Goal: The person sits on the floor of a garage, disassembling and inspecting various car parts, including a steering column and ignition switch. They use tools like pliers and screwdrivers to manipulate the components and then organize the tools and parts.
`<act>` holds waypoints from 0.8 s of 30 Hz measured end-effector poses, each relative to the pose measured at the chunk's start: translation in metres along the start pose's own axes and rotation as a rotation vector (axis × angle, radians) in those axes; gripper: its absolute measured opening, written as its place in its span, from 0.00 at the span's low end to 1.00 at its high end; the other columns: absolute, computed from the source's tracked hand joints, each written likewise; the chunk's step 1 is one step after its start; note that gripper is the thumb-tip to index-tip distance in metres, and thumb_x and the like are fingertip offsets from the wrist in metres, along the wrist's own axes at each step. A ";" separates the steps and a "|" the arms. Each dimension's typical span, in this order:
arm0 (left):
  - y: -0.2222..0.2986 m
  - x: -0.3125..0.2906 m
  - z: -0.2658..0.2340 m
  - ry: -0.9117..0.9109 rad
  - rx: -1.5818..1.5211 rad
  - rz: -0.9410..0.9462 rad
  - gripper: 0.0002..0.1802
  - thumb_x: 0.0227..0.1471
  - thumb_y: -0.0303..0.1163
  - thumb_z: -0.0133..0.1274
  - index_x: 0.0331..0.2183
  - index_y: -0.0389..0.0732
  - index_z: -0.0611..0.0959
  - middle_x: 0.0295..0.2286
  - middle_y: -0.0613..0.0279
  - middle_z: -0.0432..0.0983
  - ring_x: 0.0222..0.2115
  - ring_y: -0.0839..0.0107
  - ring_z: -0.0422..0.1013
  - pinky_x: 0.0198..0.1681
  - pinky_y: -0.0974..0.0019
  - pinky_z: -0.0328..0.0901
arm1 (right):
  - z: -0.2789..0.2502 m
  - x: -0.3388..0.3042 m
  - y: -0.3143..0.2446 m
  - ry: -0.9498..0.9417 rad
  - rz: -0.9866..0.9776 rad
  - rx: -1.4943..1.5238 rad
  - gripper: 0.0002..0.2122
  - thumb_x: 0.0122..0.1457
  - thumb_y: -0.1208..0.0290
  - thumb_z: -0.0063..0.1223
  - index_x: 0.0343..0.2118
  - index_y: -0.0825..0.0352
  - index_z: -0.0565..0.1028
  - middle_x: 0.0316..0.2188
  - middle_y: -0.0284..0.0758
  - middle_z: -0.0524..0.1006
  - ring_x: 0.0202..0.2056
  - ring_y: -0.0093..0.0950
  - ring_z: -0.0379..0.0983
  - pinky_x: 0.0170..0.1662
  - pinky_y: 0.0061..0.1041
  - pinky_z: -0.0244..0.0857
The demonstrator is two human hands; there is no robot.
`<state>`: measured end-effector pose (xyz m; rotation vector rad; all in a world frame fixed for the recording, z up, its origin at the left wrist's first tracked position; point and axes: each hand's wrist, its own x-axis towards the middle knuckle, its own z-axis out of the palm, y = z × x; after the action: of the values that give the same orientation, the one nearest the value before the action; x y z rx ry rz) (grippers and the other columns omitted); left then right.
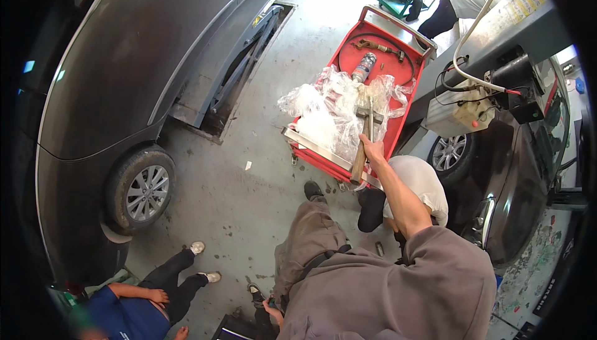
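Note:
My right hand (pixel 373 151) is closed around the wooden handle of a hammer (pixel 359 165), over the near end of a red tool cart. The dark hammer head (pixel 369 115) is at the far end, above crumpled clear plastic sheeting (pixel 329 107). A thin metal bar (pixel 371 130) runs alongside the handle; whether my hand grips it too I cannot tell. Low by my left side, my left hand (pixel 273 312) shows only in part beside my jacket. Its fingers are curled around something small and dark that I cannot make out.
The red cart (pixel 405 111) also carries a spray can (pixel 364 66) and an air tool (pixel 379 46) with a hose. A dark car (pixel 106 60) stands left beside a lift. One person (pixel 418 181) crouches beside the cart; another (pixel 140 309) is at lower left. A lift post (pixel 497 23) rises at right.

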<state>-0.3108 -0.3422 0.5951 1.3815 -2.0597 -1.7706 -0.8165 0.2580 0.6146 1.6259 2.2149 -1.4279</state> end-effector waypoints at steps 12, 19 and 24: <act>0.013 0.049 0.010 -0.123 -0.398 -0.199 0.17 0.63 0.41 0.46 0.30 0.38 0.78 0.32 0.55 0.78 0.36 0.61 0.72 0.48 0.59 0.65 | -0.080 -0.091 -0.013 -0.313 -0.067 0.177 0.30 0.69 0.45 0.48 0.26 0.74 0.79 0.16 0.31 0.69 0.15 0.21 0.61 0.20 0.25 0.53; 0.119 0.080 0.036 -0.322 -0.555 -0.206 0.09 0.52 0.35 0.55 0.32 0.41 0.76 0.30 0.61 0.76 0.39 0.62 0.73 0.54 0.62 0.66 | -0.080 -0.274 -0.058 -0.907 -0.046 0.303 0.33 0.72 0.38 0.40 0.26 0.69 0.75 0.18 0.30 0.66 0.14 0.18 0.56 0.18 0.22 0.51; 0.251 0.066 0.058 -0.557 -0.806 -0.342 0.14 0.51 0.42 0.54 0.33 0.41 0.79 0.43 0.55 0.80 0.40 0.68 0.74 0.47 0.69 0.68 | -0.020 -0.397 -0.069 -1.515 0.026 0.013 0.31 0.75 0.40 0.31 0.26 0.65 0.68 0.21 0.32 0.68 0.15 0.14 0.51 0.17 0.19 0.47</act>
<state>-0.5236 -0.3640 0.7529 1.0815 -0.9840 -2.9142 -0.6827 -0.0198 0.8748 0.1765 1.1924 -1.6846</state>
